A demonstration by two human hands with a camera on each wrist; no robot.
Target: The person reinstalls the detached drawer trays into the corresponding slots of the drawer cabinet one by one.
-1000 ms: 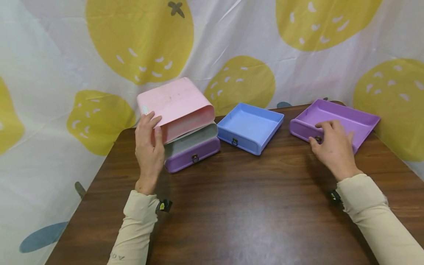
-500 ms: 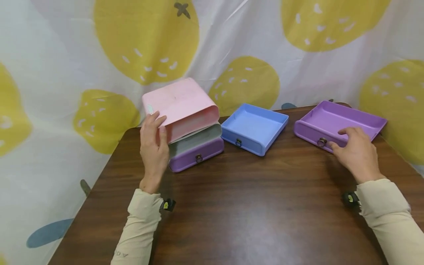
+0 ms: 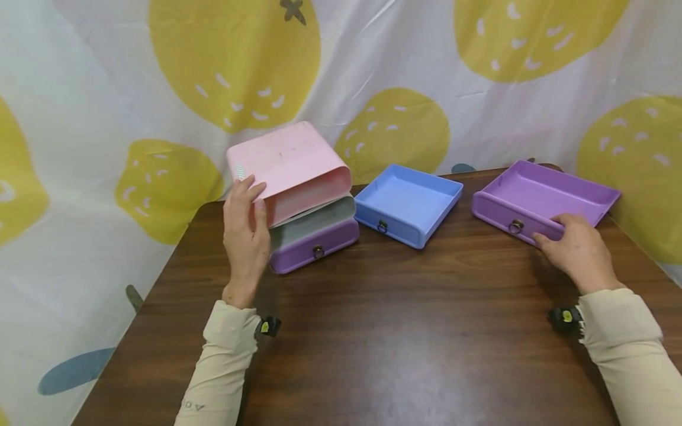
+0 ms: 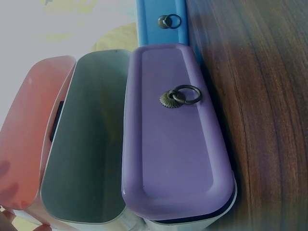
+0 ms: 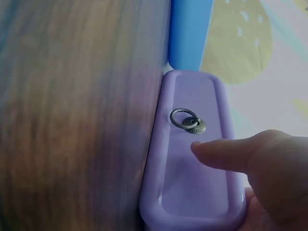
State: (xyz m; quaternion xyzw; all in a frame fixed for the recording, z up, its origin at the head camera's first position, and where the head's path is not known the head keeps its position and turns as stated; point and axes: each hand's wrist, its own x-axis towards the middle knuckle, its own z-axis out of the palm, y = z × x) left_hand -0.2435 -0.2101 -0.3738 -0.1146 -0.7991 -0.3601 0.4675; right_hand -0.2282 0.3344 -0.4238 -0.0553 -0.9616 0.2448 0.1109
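At right, purple drawer (image 3: 549, 192) (bronze-ringed), shallow, open-topped.

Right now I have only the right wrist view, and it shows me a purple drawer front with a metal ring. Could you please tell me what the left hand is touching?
Observer: The left hand touches the pink case at its left end.
Operator: Thank you. On what does this pink case stand?
Observer: It sits on top of a grey case.
Operator: I understand. Besides the purple drawer at the right hand, is there a second one of this colour?
Observer: Yes, another purple front with a ring shows directly below the grey case.
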